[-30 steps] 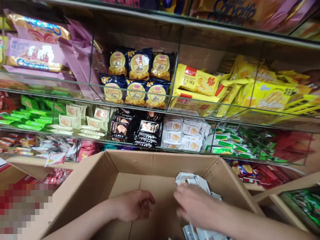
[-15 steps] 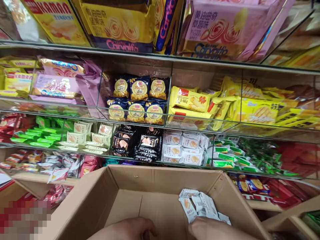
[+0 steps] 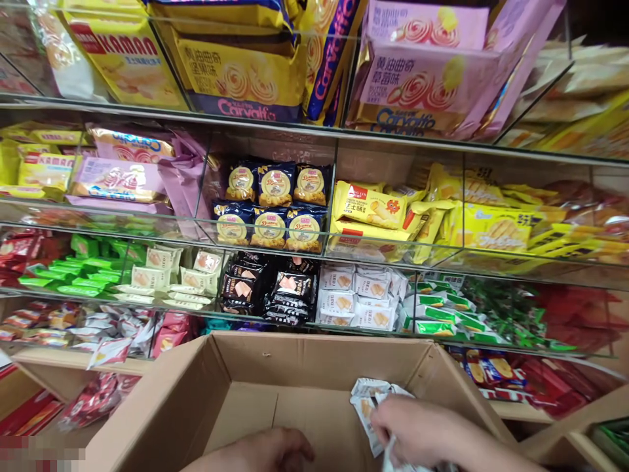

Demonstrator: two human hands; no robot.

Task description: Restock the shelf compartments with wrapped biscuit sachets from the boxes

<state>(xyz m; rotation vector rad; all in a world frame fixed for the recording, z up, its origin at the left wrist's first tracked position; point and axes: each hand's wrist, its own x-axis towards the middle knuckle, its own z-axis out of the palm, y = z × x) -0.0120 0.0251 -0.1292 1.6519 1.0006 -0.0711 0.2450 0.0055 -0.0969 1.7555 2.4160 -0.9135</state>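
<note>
Your left hand [image 3: 275, 449] can pass over the open left and middle of the box [image 3: 250, 408]; white packets [image 3: 363, 401] crowd your right hand [image 3: 400, 423], and the far wall [image 3: 319, 359] blocks you below the shelves [image 3: 295, 129].

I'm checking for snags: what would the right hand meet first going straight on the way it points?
The right hand would most likely meet the white packets inside the cardboard box; it may already touch them, since the depth between is hard to judge.

Packets [image 3: 364, 409] lie right inside the carton [image 3: 314, 357], shelves [image 3: 275, 128] behind it.
</note>
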